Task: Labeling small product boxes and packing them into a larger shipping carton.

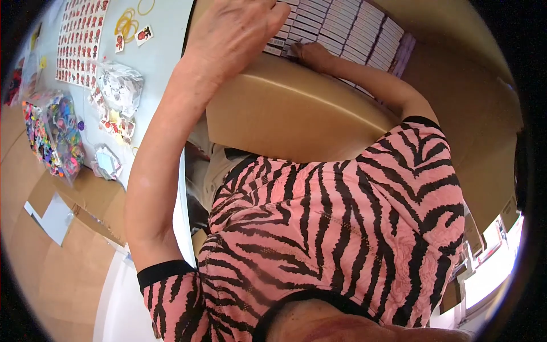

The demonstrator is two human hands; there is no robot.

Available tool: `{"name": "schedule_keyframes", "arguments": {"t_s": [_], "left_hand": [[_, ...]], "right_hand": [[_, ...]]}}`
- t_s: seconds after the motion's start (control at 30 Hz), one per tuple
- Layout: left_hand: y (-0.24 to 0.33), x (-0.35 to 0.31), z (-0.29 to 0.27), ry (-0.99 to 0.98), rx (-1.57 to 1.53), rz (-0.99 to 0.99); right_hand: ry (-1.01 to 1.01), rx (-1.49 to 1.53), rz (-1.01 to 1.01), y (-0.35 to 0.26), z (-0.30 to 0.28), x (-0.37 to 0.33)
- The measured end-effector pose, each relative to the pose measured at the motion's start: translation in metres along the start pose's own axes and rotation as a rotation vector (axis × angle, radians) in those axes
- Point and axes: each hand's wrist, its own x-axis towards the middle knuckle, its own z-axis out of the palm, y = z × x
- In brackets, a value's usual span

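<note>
Slim white-and-purple boxes (353, 28) stand packed in close rows inside a large brown carton (273, 108), filling the part of it that shows along its far side. The right hand (314, 57) reaches down over the carton's near wall, its fingers bent against the boxes just inside that wall; whether they grasp one I cannot tell. The left hand (236, 31) hangs above the carton's left edge, fingers curled in with their tips by the boxes; the underside is hidden, so I cannot tell if anything is gripped.

Left of the carton is a pale table (162, 40), its right edge running beneath the left forearm. Yellow rubber bands (126, 24) lie between that edge and a sheet of small red figure stickers (81, 43), with two small cut pieces (144, 35) just beside the bands. Nearer the person are a clear plastic bag (122, 88) and a stack of pale cards (107, 162). Toward the table's left edge sits a clear bag of many-coloured small pieces (54, 137). The person wears a pink shirt (336, 228) with black stripes.
</note>
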Motion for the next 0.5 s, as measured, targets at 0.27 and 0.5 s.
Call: {"name": "schedule_keyframes", "arguments": {"t_s": [0.27,0.5], "left_hand": [[0.000,-0.003,0.002,0.016,-0.015,-0.006],[0.001,-0.002,0.003,0.007,0.012,-0.003]], "right_hand": [[0.056,-0.041,-0.239,-0.016,-0.031,0.018],[0.208,-0.129,-0.598,-0.001,0.004,0.071]]}}
